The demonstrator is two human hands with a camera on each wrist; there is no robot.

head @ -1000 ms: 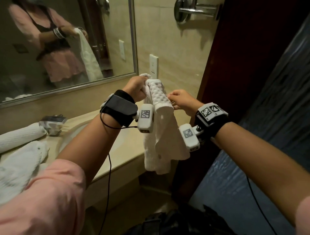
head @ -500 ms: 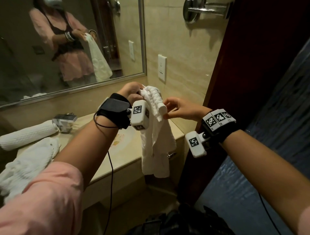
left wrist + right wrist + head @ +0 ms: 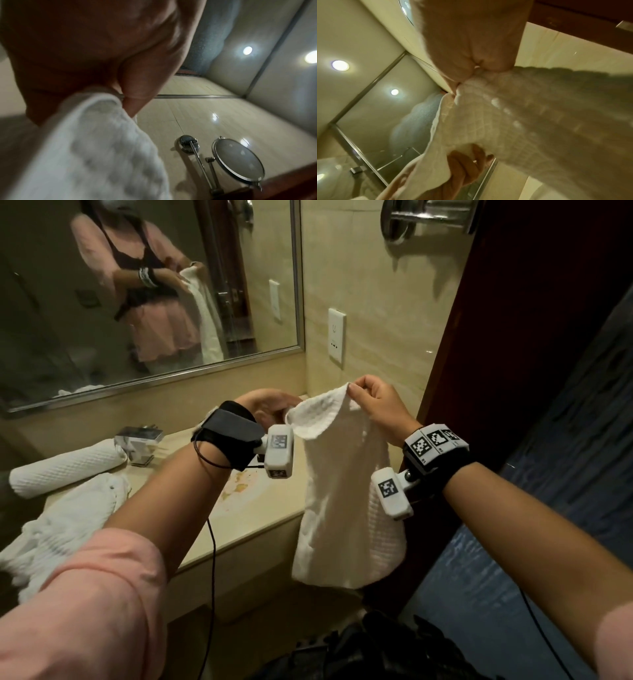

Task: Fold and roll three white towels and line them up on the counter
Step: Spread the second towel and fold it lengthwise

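Corners mattered here: with our left hand (image 3: 270, 407) and right hand (image 3: 373, 402) each pinching the towel (image 3: 342, 501) beside the desk (image 3: 239, 508), we judged evening its top edge best.

No words, brand names or numbers can be read in any view. The only printed marks are black-and-white square code patterns on the white wrist camera housings (image 3: 280, 451) and on the right wristband (image 3: 434, 444), and these are patterns, not letters. The wall socket plate (image 3: 336, 337) shows faint marks too small to read.
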